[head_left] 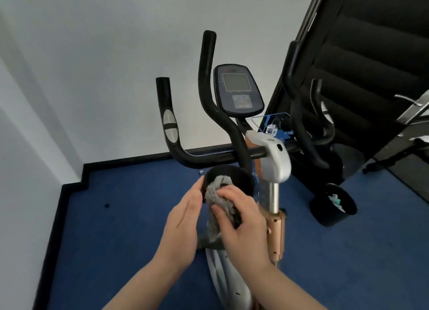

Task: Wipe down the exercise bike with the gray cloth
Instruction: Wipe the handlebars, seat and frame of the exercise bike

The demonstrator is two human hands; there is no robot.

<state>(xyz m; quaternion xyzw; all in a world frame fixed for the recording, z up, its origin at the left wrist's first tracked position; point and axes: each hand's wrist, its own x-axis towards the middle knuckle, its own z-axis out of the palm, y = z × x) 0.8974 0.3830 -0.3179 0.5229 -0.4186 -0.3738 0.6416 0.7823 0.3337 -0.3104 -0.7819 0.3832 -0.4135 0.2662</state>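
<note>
The soft, limp gray cloth (221,199) is bunched in the right hand (241,224); the cup holder (228,178) is steadied by the flat left hand (185,226).

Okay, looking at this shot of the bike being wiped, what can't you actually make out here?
Head view, the only one:
- Console screen: its text and buttons are too small and dim to read.
- Black cup on the bike: the gray cloth and right hand cover its inside and lower part.
- Left hand: its fingertips lie along the cup's side; contact is unclear.
- Bike's pedals and seat: cut off by the bottom edge.
</note>
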